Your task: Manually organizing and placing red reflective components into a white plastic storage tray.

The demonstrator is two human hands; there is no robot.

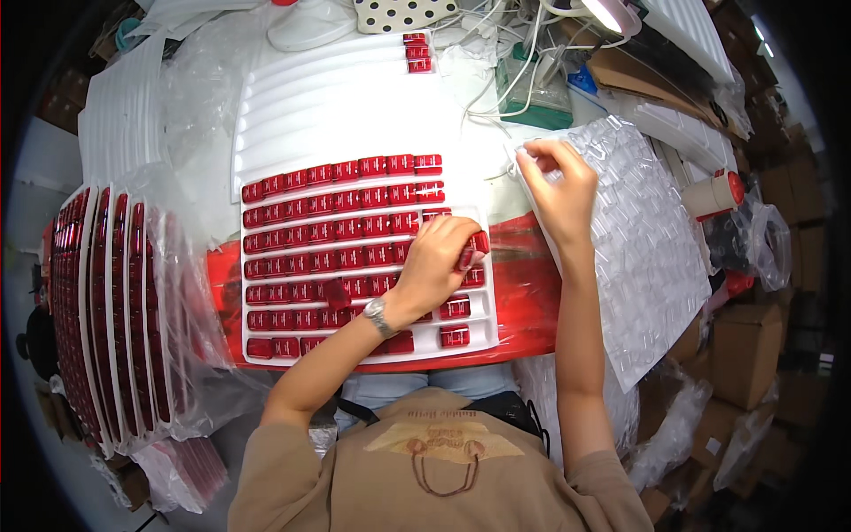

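My left hand (441, 257), with a watch on its wrist, is over the right part of a white ridged tray (483, 332). Its fingers are closed around a small glossy red container (467, 258). Rows of similar red containers (346, 259) with pale print fill the tray's grooves; one (337, 293) sits out of line, and my left forearm hides some of the lower rows. Raised to the right of the tray, my right hand (563, 186) pinches thumb and forefinger together. Whatever may be between those fingertips is too small to make out.
A sheet covered in clear plastic pieces (643, 239) lies at the right. More filled trays (111, 310) stand in plastic wrap at the left. Behind are a white ridged tray (328, 106) with several red containers, a lit lamp (612, 13), and cables (523, 89). Cardboard boxes (745, 355) are at far right.
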